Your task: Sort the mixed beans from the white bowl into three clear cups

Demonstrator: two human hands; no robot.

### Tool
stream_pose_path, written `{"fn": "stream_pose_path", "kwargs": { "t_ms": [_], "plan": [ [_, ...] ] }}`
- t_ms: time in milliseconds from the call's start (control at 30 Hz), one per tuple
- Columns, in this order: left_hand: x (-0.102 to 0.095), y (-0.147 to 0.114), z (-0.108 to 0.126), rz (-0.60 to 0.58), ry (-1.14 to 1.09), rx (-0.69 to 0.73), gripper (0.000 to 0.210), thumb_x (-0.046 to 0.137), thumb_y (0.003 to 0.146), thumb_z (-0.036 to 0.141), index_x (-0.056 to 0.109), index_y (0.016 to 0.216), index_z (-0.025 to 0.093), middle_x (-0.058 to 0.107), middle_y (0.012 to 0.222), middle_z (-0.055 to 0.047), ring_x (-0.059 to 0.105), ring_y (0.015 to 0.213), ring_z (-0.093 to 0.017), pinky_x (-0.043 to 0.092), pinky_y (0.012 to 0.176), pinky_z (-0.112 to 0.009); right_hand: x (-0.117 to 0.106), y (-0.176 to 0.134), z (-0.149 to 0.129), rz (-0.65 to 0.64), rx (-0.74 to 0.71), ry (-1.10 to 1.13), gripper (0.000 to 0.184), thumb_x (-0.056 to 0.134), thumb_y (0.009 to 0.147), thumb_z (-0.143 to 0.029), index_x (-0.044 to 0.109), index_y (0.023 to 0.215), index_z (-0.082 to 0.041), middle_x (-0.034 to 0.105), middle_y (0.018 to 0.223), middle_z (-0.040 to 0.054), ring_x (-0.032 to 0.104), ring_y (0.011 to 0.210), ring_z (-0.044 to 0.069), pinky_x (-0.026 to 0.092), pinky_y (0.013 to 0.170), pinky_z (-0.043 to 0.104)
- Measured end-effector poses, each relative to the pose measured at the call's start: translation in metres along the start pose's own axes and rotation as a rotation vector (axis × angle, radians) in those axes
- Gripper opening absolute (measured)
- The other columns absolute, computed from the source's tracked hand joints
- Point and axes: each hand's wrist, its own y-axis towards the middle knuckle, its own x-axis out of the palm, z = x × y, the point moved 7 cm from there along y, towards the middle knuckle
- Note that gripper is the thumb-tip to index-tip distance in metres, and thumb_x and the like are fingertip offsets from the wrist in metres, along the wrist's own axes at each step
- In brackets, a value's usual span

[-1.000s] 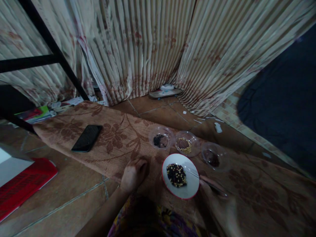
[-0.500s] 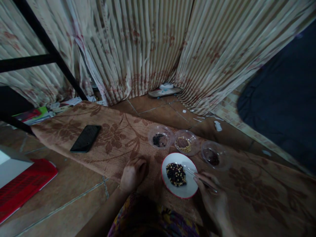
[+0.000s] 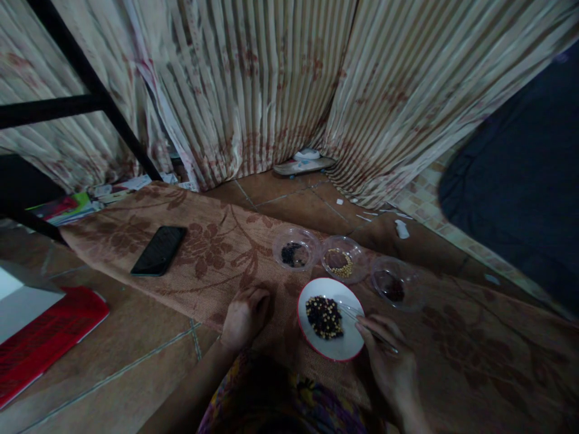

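Right fingers point(image 3: 384, 326) partly hide the thin metal tool point(image 3: 351, 312).

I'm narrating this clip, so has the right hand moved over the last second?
Yes. Judged against the plate, the right hand has shifted slightly left; it was at the red rim and now reaches over it.

Pretty dim room tbh. Striped curtains point(image 3: 271, 90) with reddish floral blotches hang down to brown floor tiles point(image 3: 136, 325), some black framing point(image 3: 49, 109) stands off left, and there's a long cloth-draped table point(image 3: 212, 277).
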Motion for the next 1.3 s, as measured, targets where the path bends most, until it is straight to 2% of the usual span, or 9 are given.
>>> {"fn": "stream_pose_path", "kwargs": {
  "t_ms": [300, 533, 633, 767, 867, 967, 1067, 1133, 1300],
  "plan": [
    [-0.001, 0.0, 0.0, -0.009, 0.002, -0.008, 0.015, 0.052, 0.093, 0.021, 0.067, 0.091, 0.022, 0.071, 0.089, -0.003, 0.066, 0.084, -0.018, 0.051, 0.08, -0.031, -0.001, -0.001, -0.006, -0.007, -0.118, -0.033, 0.027, 0.064, 0.084, -0.048, 0.079, 0.086, -0.025, 0.068, 0.1, 0.0075, 0.065, 0.092, 0.02, 0.054, 0.075, 0.029],
    [-0.001, 0.0, 0.001, 0.002, 0.003, 0.008, 0.016, 0.051, 0.093, 0.019, 0.067, 0.091, 0.023, 0.072, 0.088, -0.003, 0.066, 0.084, -0.018, 0.051, 0.081, -0.031, -0.008, -0.002, -0.006, 0.016, -0.076, -0.042, 0.031, 0.064, 0.082, -0.051, 0.078, 0.086, -0.024, 0.068, 0.102, 0.0081, 0.065, 0.09, 0.021, 0.054, 0.078, 0.033],
    [-0.002, 0.0, 0.001, 0.02, 0.001, 0.011, 0.017, 0.05, 0.093, 0.021, 0.067, 0.091, 0.023, 0.072, 0.088, -0.003, 0.067, 0.083, -0.018, 0.051, 0.08, -0.031, -0.024, 0.001, -0.013, 0.09, -0.07, -0.057, 0.031, 0.065, 0.082, -0.051, 0.078, 0.086, -0.023, 0.068, 0.1, 0.0082, 0.065, 0.089, 0.021, 0.054, 0.073, 0.031],
    [-0.002, 0.001, 0.001, 0.02, 0.002, 0.019, 0.018, 0.049, 0.094, 0.023, 0.067, 0.091, 0.023, 0.072, 0.089, -0.003, 0.067, 0.082, -0.018, 0.052, 0.078, -0.03, -0.059, 0.021, -0.018, 0.248, -0.129, -0.089, 0.031, 0.067, 0.081, -0.05, 0.077, 0.085, -0.021, 0.069, 0.096, 0.0086, 0.066, 0.083, 0.021, 0.052, 0.071, 0.033],
    [-0.002, 0.001, 0.0, 0.025, 0.013, 0.033, 0.019, 0.049, 0.094, 0.023, 0.068, 0.092, 0.023, 0.072, 0.087, -0.003, 0.067, 0.08, -0.018, 0.052, 0.077, -0.03, -0.086, 0.041, -0.008, 0.392, -0.157, -0.133, 0.034, 0.066, 0.08, -0.051, 0.076, 0.084, -0.018, 0.07, 0.093, 0.0104, 0.066, 0.083, 0.023, 0.051, 0.076, 0.037],
    [-0.003, 0.001, -0.001, 0.05, 0.019, 0.038, 0.023, 0.047, 0.094, 0.024, 0.069, 0.092, 0.024, 0.072, 0.087, -0.003, 0.067, 0.079, -0.019, 0.053, 0.075, -0.03, -0.099, 0.056, 0.009, 0.444, -0.121, -0.159, 0.039, 0.066, 0.08, -0.052, 0.075, 0.084, -0.015, 0.071, 0.091, 0.0126, 0.066, 0.087, 0.026, 0.051, 0.08, 0.042],
    [-0.004, 0.001, -0.001, 0.062, 0.035, 0.043, 0.024, 0.046, 0.094, 0.026, 0.07, 0.092, 0.024, 0.072, 0.088, -0.004, 0.067, 0.08, -0.019, 0.054, 0.074, -0.029, -0.097, 0.055, 0.015, 0.468, -0.108, -0.127, 0.037, 0.066, 0.08, -0.05, 0.075, 0.084, -0.014, 0.072, 0.09, 0.0123, 0.066, 0.09, 0.026, 0.051, 0.083, 0.042],
    [-0.004, 0.001, 0.0, 0.051, 0.051, 0.051, 0.024, 0.046, 0.094, 0.027, 0.07, 0.092, 0.024, 0.073, 0.087, -0.004, 0.068, 0.079, -0.019, 0.053, 0.074, -0.029, -0.088, 0.049, 0.011, 0.451, -0.102, -0.071, 0.034, 0.068, 0.079, -0.048, 0.075, 0.084, -0.015, 0.071, 0.092, 0.012, 0.065, 0.091, 0.025, 0.051, 0.083, 0.04],
    [-0.006, 0.002, 0.005, 0.038, 0.064, 0.05, 0.021, 0.047, 0.094, 0.026, 0.068, 0.092, 0.024, 0.072, 0.086, -0.003, 0.068, 0.079, -0.018, 0.053, 0.076, -0.029, -0.049, 0.029, -0.012, 0.262, -0.076, 0.052, 0.028, 0.068, 0.08, -0.045, 0.076, 0.085, -0.019, 0.07, 0.093, 0.0091, 0.065, 0.09, 0.022, 0.053, 0.079, 0.036]
  ]
}}
